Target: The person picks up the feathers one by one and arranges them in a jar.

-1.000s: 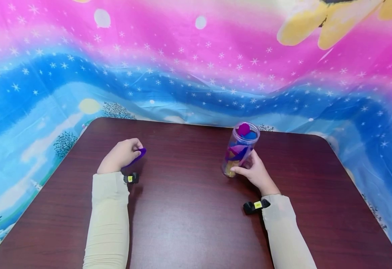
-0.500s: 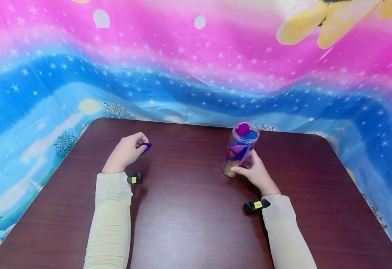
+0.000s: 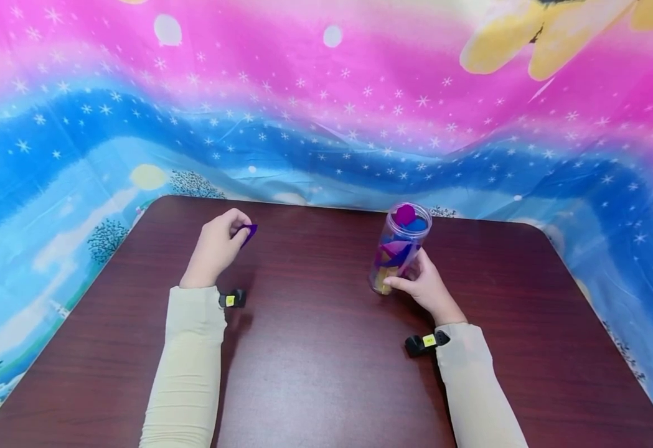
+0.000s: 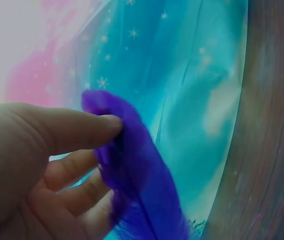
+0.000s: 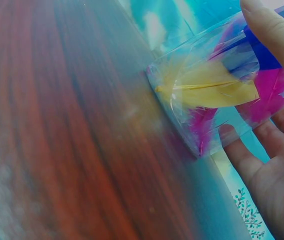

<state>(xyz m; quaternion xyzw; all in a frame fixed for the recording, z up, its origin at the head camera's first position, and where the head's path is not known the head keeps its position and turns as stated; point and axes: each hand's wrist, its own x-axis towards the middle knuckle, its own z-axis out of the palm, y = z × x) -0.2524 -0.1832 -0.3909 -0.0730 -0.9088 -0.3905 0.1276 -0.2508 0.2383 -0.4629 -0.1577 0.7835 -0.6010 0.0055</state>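
Observation:
Between thumb and fingers my left hand (image 3: pixel 218 244) pinches a purple feather (image 4: pixel 144 170), raised over the left part of the table. In the left wrist view its shaft and soft edges show, with the lower end cut off by the frame. My right hand (image 3: pixel 424 286) grips a clear plastic jar (image 3: pixel 379 249) low on its side, thumb in front and fingers curled round the far side. The jar is upright, its mouth uncovered. Inside are several feathers: a yellow feather (image 5: pixel 217 91) near the bottom, with magenta and blue ones above, up to the rim.
Both hands are over a dark reddish-brown wooden table (image 3: pixel 304 348). A printed cloth (image 3: pixel 315 112) in pink and blue with snowflakes hangs behind it and along its sides. Each wrist wears a small black camera (image 3: pixel 427 342).
My left hand has moved away from me and a little to the right, carrying the purple feather, which has turned more upright. The right hand and the jar have stayed in place.

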